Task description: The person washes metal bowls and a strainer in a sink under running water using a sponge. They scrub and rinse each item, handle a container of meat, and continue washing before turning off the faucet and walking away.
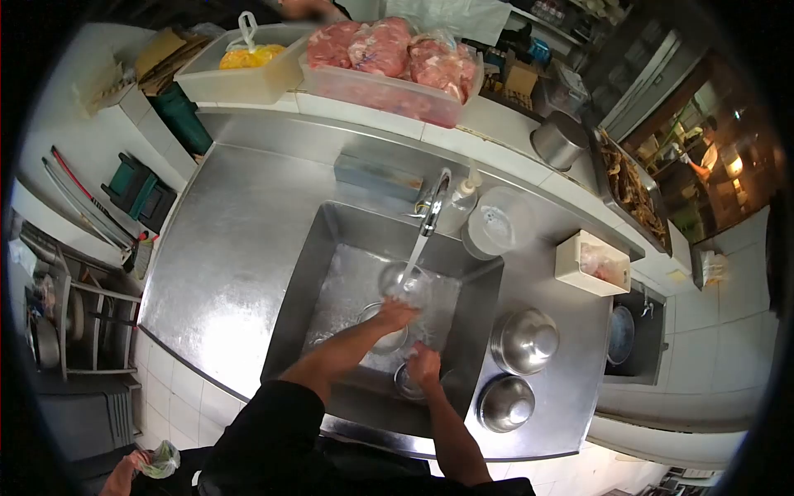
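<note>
Water runs from the chrome faucet (433, 207) into the steel sink (289, 322). My left hand (399, 314) is in the stream, its fingers stretched out and nothing visible in them. Just beyond it a round metal bowl (407, 279) lies in the sink, and another round dish (370, 314) lies partly hidden under my left hand and wrist. Nearer to me, my right hand (424, 364) is closed on the rim of a small metal bowl (405, 383) close to the sink floor.
Two upturned steel bowls (529, 341) stand right of the sink. Behind it are a soap pump bottle (460, 205), a white plastic tub (496, 221) and a white bin (591, 264). Raw meat fills a tray (389, 95) on the ledge. A person's hand (136, 463) holds something green at lower left.
</note>
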`<control>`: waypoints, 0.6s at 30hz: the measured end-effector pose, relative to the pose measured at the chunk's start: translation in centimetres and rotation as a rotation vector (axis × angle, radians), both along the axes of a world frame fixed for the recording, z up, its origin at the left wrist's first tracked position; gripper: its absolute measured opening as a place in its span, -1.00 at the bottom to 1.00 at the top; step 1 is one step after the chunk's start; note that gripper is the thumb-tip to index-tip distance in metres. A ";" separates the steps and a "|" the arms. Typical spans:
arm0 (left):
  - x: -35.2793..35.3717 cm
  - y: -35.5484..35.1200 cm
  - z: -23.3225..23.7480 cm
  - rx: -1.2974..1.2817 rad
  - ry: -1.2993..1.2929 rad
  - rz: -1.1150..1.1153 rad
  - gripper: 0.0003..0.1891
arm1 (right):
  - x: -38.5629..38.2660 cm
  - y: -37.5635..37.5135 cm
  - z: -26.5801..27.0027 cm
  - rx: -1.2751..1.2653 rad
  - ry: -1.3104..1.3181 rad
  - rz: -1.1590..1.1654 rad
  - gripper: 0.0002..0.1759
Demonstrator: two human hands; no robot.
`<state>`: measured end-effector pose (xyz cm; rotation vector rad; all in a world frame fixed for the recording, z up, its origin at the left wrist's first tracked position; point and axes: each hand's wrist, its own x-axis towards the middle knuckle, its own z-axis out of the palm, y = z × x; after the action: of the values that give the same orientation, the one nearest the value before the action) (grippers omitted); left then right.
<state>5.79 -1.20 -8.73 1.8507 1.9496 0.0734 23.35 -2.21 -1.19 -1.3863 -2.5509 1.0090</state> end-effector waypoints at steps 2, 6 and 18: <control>0.3 -3.2 0.3 -0.080 -0.013 0.164 -0.63 | 1.5 -1.0 -1.3 -0.066 -0.077 0.058 -0.75; 2.7 -4.5 0.2 0.031 -0.053 0.105 -0.66 | 3.9 -2.7 -2.5 -0.087 0.002 0.108 -0.88; -3.7 0.5 7.7 -0.068 -0.240 0.192 -0.69 | 8.4 -4.0 -4.6 -0.063 0.088 0.344 -0.76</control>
<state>2.12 -0.68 -1.01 1.5303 1.9286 0.2722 31.75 -6.24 -5.82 -0.9060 -2.7691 1.1762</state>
